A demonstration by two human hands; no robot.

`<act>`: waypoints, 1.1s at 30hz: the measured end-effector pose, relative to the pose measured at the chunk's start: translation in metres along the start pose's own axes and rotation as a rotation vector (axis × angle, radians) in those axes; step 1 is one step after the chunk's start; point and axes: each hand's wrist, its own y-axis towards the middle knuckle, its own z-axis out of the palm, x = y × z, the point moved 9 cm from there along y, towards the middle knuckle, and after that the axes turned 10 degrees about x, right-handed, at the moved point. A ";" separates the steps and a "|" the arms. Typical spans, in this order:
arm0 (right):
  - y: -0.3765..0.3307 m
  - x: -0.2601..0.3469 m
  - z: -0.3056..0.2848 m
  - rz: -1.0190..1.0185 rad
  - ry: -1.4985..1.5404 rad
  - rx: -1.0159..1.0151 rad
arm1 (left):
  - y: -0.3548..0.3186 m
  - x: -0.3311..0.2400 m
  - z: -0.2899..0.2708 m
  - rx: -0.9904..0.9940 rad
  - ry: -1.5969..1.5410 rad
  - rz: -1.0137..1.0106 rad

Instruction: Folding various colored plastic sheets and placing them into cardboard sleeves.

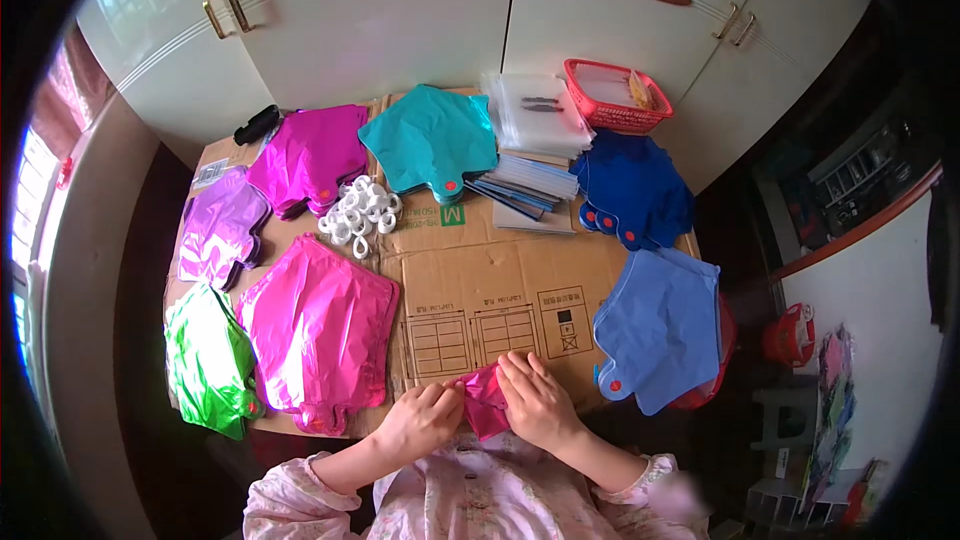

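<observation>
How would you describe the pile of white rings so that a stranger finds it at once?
Start at the cardboard sheet covering the table. Near its far left part, between the magenta balloon stack and the teal stack, lies a heap of white rings, the only small, white, loose pieces among flat foil shapes.

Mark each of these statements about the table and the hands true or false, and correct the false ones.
1. Both hands hold a folded pink foil piece at the near edge of the table. True: the left hand and the right hand both grip it.
2. The red basket sits at the near left corner. False: it is at the far right, by the cabinet doors.
3. A pile of white plastic rings lies between the magenta stack and the teal stack. True.
4. The green foil stack lies on the right side. False: it is at the near left, beside the pink stack.
5. The table is covered with flattened cardboard. True.
</observation>
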 end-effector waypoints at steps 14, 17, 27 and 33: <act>-0.001 0.010 0.001 -0.055 -0.116 0.019 | -0.017 0.000 -0.004 -0.054 -0.021 -0.025; -0.002 0.009 0.001 -0.051 -0.083 -0.001 | -0.023 0.003 -0.002 -0.036 -0.102 -0.058; 0.001 0.009 0.000 -0.050 -0.051 0.064 | 0.007 0.003 0.004 0.060 -0.256 -0.098; 0.001 0.009 -0.001 -0.062 0.008 0.085 | -0.015 -0.005 -0.004 0.110 -0.236 -0.109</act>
